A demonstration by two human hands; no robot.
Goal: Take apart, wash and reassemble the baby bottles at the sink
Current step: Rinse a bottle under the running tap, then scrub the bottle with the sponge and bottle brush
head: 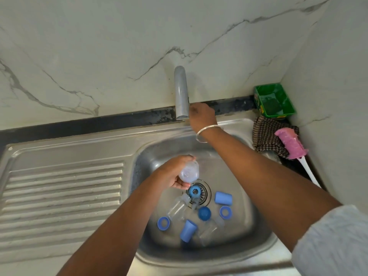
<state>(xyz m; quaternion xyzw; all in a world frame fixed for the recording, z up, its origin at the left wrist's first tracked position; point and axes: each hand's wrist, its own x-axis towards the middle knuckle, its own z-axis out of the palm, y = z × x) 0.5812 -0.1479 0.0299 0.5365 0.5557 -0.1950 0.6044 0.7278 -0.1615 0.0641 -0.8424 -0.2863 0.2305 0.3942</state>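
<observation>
Baby-bottle parts lie loose in the stainless steel sink basin point(249, 222): two clear bottle bodies on their sides, one point(178, 209) beside the round drain strainer point(201, 193) and a second point(208, 232) nearer the camera, faint and hard to trace against the steel; two pale blue caps point(223, 198) point(188, 230); two blue screw rings point(163, 223) point(226, 212); a darker blue dome-shaped piece point(204, 213); and a blue disc with holes point(194, 192) on the strainer. The left hand point(173, 173) holds a clear bottle point(189, 171) above the basin, fingers curled round it and hiding most of its length; motion blur softens its outline. The right hand point(201, 116) reaches to the base of the grey tap spout point(181, 92); the hand covers whatever it touches there, so its grip cannot be told. A silver bangle point(207, 133) circles that wrist. In the corner sit a green plastic tray point(274, 100), a checked cloth point(266, 136) and a pink bottle brush point(290, 144) whose white handle runs behind the right forearm.
</observation>
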